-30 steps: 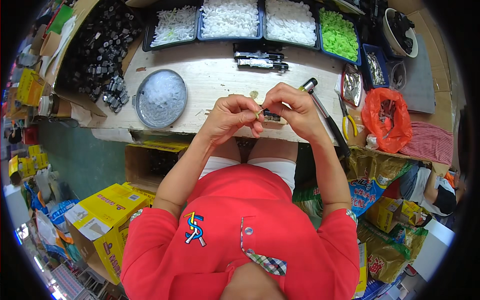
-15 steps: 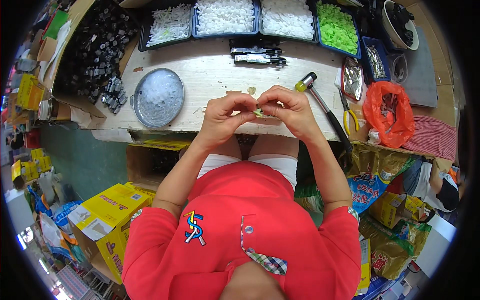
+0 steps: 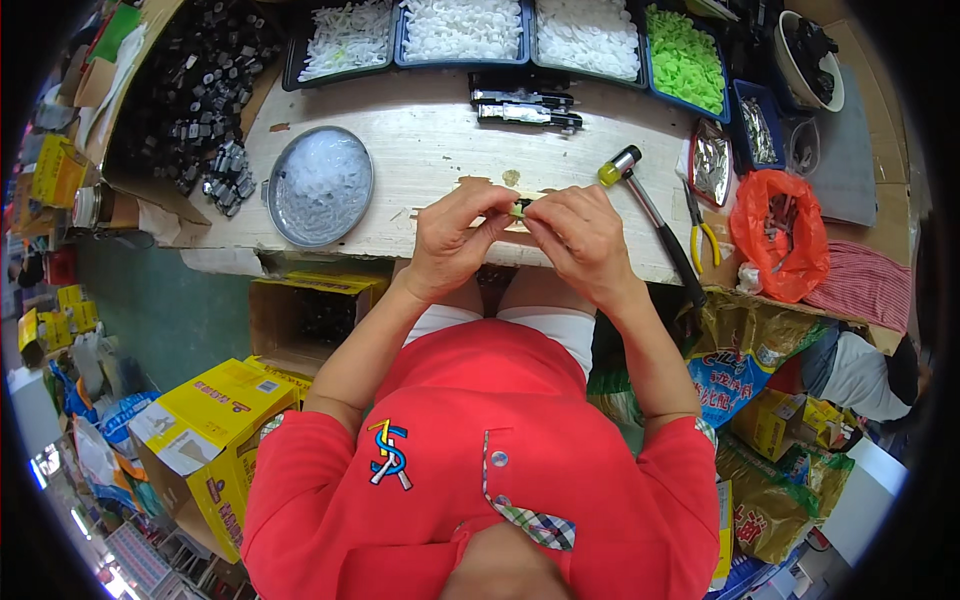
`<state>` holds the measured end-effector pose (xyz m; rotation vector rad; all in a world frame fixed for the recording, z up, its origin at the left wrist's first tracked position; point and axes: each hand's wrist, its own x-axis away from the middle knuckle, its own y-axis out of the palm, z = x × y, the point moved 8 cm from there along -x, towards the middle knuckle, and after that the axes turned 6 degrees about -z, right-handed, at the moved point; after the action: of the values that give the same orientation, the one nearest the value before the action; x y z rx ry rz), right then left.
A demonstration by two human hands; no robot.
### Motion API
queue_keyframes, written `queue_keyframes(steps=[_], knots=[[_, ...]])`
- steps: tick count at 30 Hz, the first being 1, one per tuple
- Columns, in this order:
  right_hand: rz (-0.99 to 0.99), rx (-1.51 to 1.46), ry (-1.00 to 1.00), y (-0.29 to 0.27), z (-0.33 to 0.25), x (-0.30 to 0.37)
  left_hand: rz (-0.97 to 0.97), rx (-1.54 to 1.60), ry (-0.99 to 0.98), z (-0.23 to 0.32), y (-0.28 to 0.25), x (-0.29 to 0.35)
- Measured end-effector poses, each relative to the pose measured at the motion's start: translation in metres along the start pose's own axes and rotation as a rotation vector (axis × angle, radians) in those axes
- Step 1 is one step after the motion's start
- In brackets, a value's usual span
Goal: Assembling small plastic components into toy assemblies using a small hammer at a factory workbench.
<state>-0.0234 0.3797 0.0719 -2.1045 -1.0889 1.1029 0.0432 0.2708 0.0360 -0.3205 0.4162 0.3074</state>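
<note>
Near the table's front edge, my left hand (image 3: 452, 238) and my right hand (image 3: 588, 240) meet fingertip to fingertip. Between them is a small light green and dark piece (image 3: 517, 210), mostly covered by the fingers. The left thumb and index finger pinch its left side, while the right fingertips close on the other side. What exact kind of part it is cannot be made out. Right of my right hand lies a hammer (image 3: 655, 222) with a black grip and a yellow-tipped head. Beyond the hands, black and metal strip-shaped assemblies (image 3: 525, 108) lie side by side.
Trays of white parts (image 3: 465, 32) and a tray of green parts (image 3: 686, 60) line the back. A round metal pan (image 3: 322, 240) of clear pieces and a heap of black parts (image 3: 205, 110) are left. Yellow-handled pliers (image 3: 709, 245) and a red bag (image 3: 740, 235) lie right.
Both hands still pinch the small piece, with the fingers shifted around it and more of its dark part showing. The right fingers have curled downward slightly. The whole view has shifted a little.
</note>
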Motion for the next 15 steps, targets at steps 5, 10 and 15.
queue_keyframes(steps=[5, 10, 15], knots=[[-0.067, 0.200, -0.030, 0.012, 0.006, -0.001, -0.016, -0.287, 0.016, -0.006, -0.010, -0.002], [-0.202, 0.294, -0.051, 0.029, 0.018, -0.003, -0.037, -0.418, -0.044, -0.017, -0.003, 0.004], [-0.312, 0.282, -0.076, 0.042, 0.020, -0.007, -0.031, -0.386, -0.051, -0.027, 0.006, 0.005]])
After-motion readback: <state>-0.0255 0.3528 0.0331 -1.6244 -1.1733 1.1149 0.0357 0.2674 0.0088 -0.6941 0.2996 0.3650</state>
